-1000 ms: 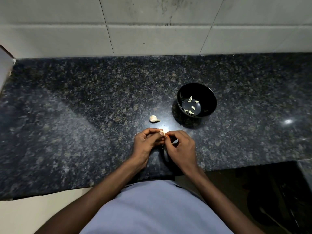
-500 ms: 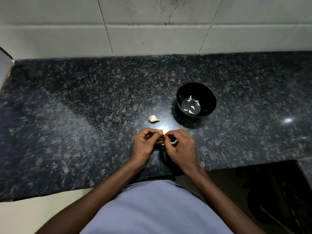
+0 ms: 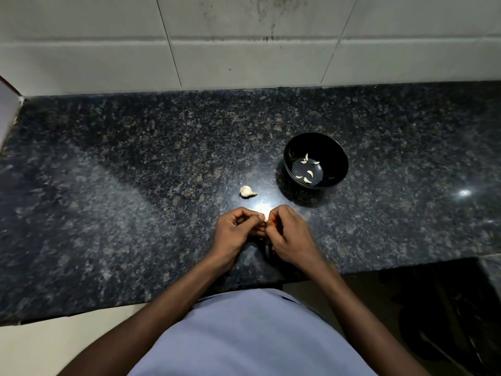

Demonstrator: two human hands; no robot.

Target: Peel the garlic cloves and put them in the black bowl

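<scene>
Both hands meeting over the near edge of the dark granite tabletop (image 3: 135, 185). Left hand (image 3: 235, 231) and right hand (image 3: 291, 234) fingertip to fingertip, both grips curled tight and pinching one small garlic clove (image 3: 265, 215) between them, just a pale bit peeking out at the thumbs. Can't tell how much skin is on it, too small. Black bowl (image 3: 315, 160) sitting a bit beyond and to the right, a few peeled cloves (image 3: 307, 173) lying scattered in the bottom. Another chunk of garlic (image 3: 247, 191) lying on the tabletop, left of the bowl, just beyond the hands. White tiled wall (image 3: 244, 50) at the back.
</scene>
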